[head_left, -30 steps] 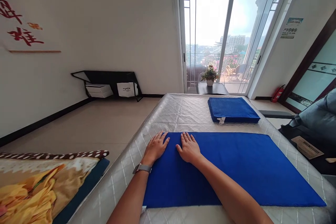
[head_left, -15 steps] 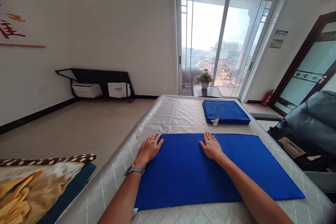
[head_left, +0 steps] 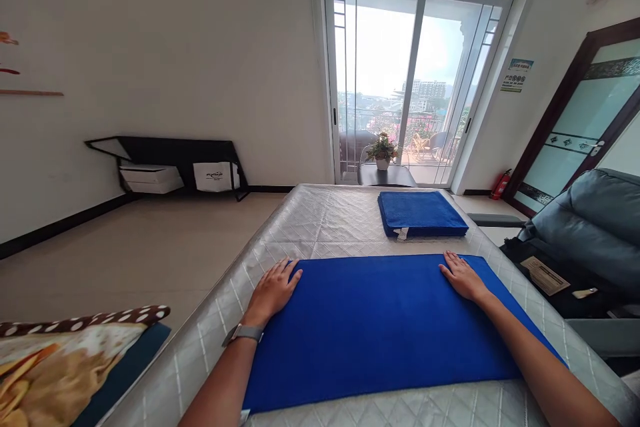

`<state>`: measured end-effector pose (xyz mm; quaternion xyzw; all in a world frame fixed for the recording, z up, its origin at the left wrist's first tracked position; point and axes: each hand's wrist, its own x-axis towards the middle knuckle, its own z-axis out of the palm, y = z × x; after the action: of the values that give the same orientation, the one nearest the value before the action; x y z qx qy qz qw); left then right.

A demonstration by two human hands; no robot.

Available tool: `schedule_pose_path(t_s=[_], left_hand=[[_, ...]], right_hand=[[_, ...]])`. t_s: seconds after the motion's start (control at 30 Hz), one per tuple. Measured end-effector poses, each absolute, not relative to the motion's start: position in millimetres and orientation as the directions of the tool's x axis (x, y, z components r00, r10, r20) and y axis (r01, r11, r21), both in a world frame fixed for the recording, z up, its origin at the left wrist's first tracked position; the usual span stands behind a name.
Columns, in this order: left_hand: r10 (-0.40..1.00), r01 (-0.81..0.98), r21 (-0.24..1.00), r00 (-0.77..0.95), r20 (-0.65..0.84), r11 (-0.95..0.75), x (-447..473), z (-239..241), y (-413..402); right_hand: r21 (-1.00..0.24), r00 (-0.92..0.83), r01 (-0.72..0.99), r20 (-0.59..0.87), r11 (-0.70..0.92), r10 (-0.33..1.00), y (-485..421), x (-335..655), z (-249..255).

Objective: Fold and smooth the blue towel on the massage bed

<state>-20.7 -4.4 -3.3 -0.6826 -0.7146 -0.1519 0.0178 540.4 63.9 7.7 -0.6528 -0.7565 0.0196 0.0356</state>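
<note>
A blue towel (head_left: 370,327) lies spread out flat on the pale quilted mattress (head_left: 330,217), its long side running across in front of me. My left hand (head_left: 273,290) rests open on its far left corner, fingers stretched out. Near the far right corner, my right hand (head_left: 463,277) presses flat on the cloth with its fingers extended. Beyond the spread towel sits a stack of folded blue towels (head_left: 423,212) with a white tag showing at its near edge. A small white label peeks out at the near left corner of the spread towel.
A potted plant (head_left: 383,152) stands on a black chair (head_left: 386,175) by the glass sliding door. To the right is a dark armchair (head_left: 590,233) with items on it. A patterned blanket (head_left: 75,360) lies at lower left. A black frame (head_left: 175,153) holds white boxes.
My right hand has slid rightwards along the towel's far edge, from its middle to near the right corner. My left hand stays at the left corner. The view has shifted slightly right.
</note>
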Motion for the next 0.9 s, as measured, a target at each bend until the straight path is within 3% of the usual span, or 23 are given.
schedule_pose_path(t_s=[0.3,0.9], left_hand=[[0.974,0.982,0.188,-0.071,0.215,0.030,-22,-4,-3],[0.981,0.986,0.164,-0.060,0.183,0.029,-26,-7,0]], right_hand=[[-0.086,-0.023,0.996,0.068,0.029,0.997,75,630,-6],[-0.100,-0.022,0.994,0.090,0.031,0.996,74,632,-10]])
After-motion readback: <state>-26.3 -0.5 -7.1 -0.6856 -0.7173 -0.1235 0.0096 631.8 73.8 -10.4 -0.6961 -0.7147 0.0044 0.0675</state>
